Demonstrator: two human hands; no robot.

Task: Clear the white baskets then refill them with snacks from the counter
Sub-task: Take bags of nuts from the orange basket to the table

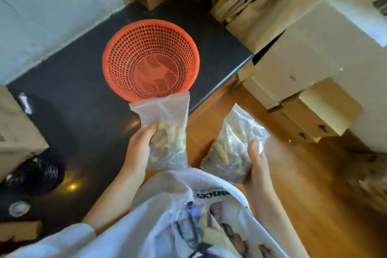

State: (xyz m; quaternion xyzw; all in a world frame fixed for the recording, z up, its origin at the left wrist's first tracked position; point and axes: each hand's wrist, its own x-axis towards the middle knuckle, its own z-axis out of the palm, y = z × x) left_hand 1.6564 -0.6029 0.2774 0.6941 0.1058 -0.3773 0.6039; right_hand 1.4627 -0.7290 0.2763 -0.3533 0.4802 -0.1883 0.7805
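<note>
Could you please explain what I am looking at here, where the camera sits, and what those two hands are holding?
There is no machine here: a person wears a wide-angle camera on the head, so the single picture looks forward and down at their own arms. The left hand grips one clear zip bag of snacks, its top edge reaching the near rim of an orange perforated basket. That basket stands empty on a dark counter. The right hand holds a second clear bag of snacks over the wooden floor. Cardboard boxes stand to the right, and a curtain hangs behind. No white basket is in view.
</note>
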